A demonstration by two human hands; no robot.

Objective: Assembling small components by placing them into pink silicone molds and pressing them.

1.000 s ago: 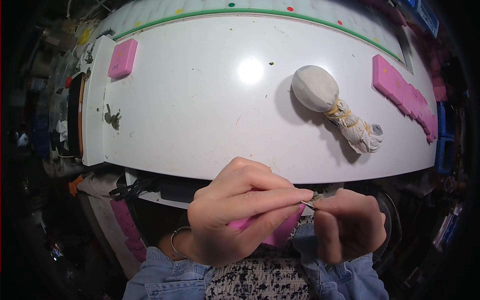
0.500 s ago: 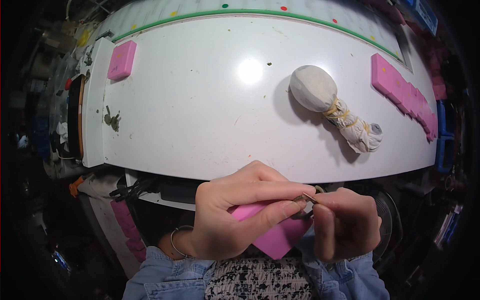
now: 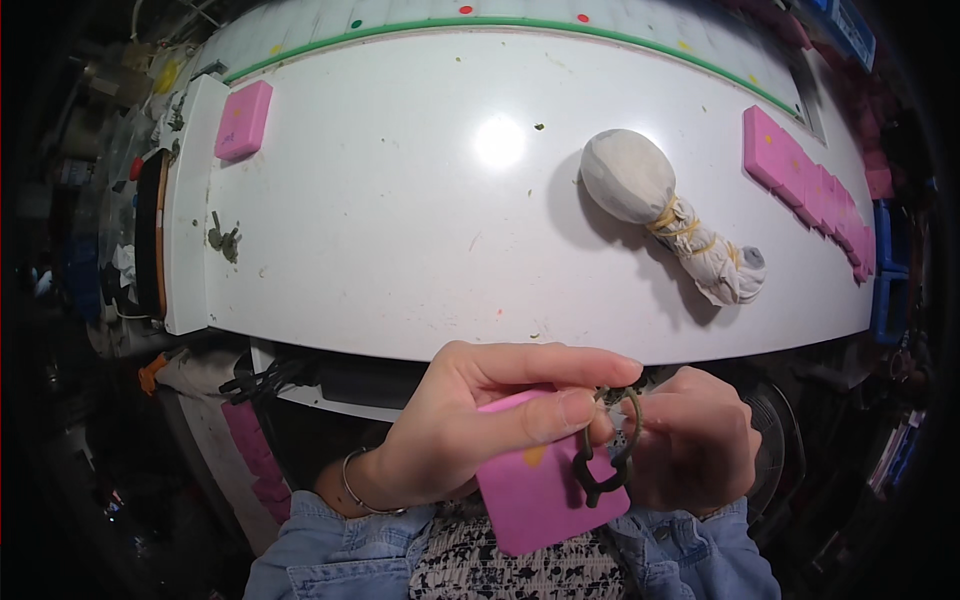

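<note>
My left hand (image 3: 475, 425) is closed, thumb and fingers pinching the upper end of a small dark green open loop (image 3: 592, 490) with a forked lower end. A flat pink block (image 3: 525, 510) with a yellow mark is below that hand and behind the loop, seemingly held by its covered fingers. My right hand (image 3: 690, 440) is curled closed, fingertips against the loop's right side; whatever they pinch there is partly hidden. Both hands are just off the table's near edge. Beyond them on the table lies a round-headed bundle (image 3: 628, 178) in pale cloth, tied with yellowish bands.
The white table (image 3: 390, 200) carries one pink block (image 3: 243, 120) at the far left and a row of pink blocks (image 3: 790, 170) at the right. Dark green scraps (image 3: 225, 238) lie near the left edge. A green-edged strip with coloured dots (image 3: 420, 35) runs along the back.
My hands have turned the loop so its open shape shows, and the pink block's face has swung into view. The coloured dots at the back have shifted left.
</note>
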